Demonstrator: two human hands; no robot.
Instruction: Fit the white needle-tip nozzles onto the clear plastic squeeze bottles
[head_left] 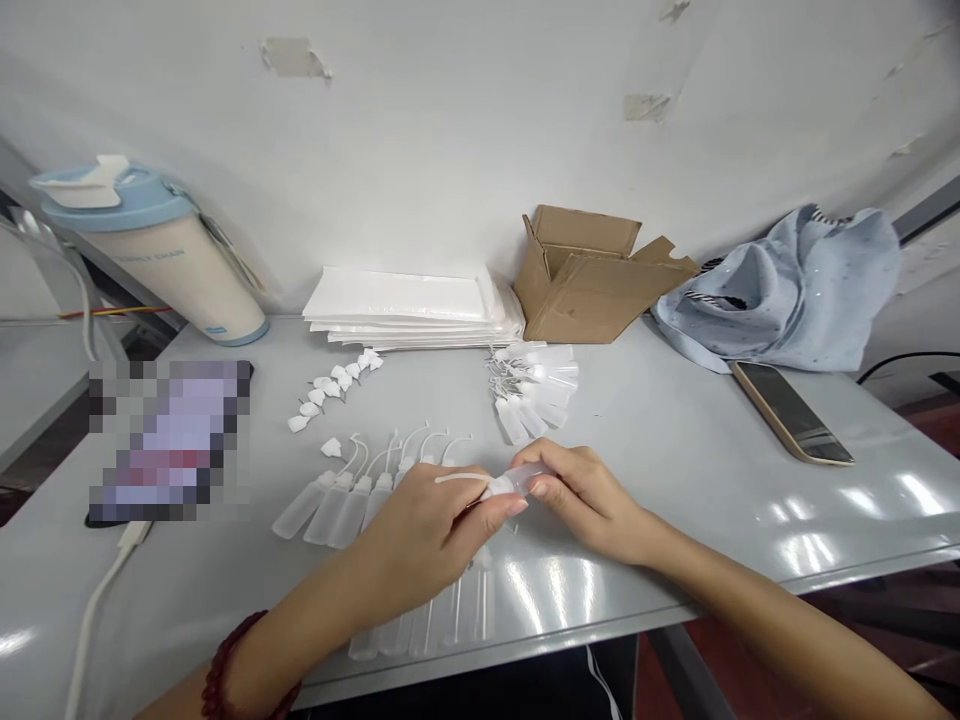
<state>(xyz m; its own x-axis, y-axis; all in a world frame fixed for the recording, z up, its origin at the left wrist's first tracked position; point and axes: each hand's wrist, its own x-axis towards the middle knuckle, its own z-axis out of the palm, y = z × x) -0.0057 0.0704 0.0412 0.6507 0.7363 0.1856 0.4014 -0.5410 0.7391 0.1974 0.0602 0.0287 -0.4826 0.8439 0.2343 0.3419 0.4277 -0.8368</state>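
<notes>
Over the front middle of the table, both my hands are closed on one small translucent squeeze bottle [529,474]. My left hand [439,525] pinches its white neck, where a thin white tube points left. My right hand [589,497] grips the body from the right. Just left of my left hand lies a row of similar bottles [343,512] with curved tubes; my hand partly covers it. More clear bottle bodies [416,630] lie below my left wrist. Behind them, white caps [331,385] with thin dark tips form a slanted line, with one white cap [331,447] apart from it.
A pile of bottles with tips [536,390] lies behind my right hand. Against the wall stand stacked white envelopes [405,300] and an open cardboard box [592,290]. A tumbler [180,260] and blurred phone [176,440] are left; a blue cloth [795,300] and phone [795,412] right.
</notes>
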